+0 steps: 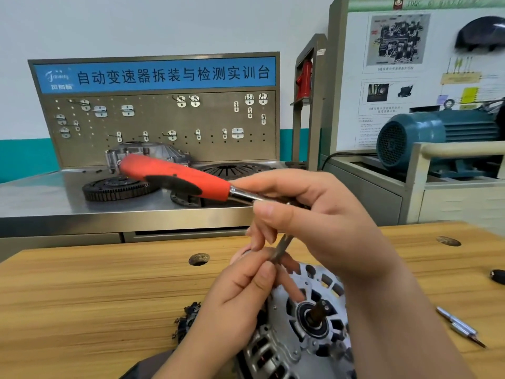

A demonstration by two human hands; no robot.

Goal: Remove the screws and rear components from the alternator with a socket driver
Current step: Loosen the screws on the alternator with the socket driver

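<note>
Head view: at the near edge of the wooden worktop (82,296), right of the middle, lies the alternator (306,329), its vented silver face and shaft end turned up. Both forearms partly cover it. Just beside it on the left sits a small black component (187,321).

Above the alternator the left hand (237,299) pinches a dark socket shaft (281,248) between thumb and fingers. The right hand (314,214), a little higher, is curled round the chrome shank of the socket driver (175,176), whose red and black handle points up toward the far left. Whether the shaft touches the alternator cannot be told.

Toward the right edge lie a slim metal bit (459,326) and, farther back, a black object (498,276) cut off by the frame. Two round holes (199,259) sit near the far edge.

Beyond stands a steel bench (41,198) carrying a toothed ring gear (117,188), a clutch plate (232,169) and a grey housing (147,153) before a pegboard (164,124). A teal motor (437,135) stands at far right.
</note>
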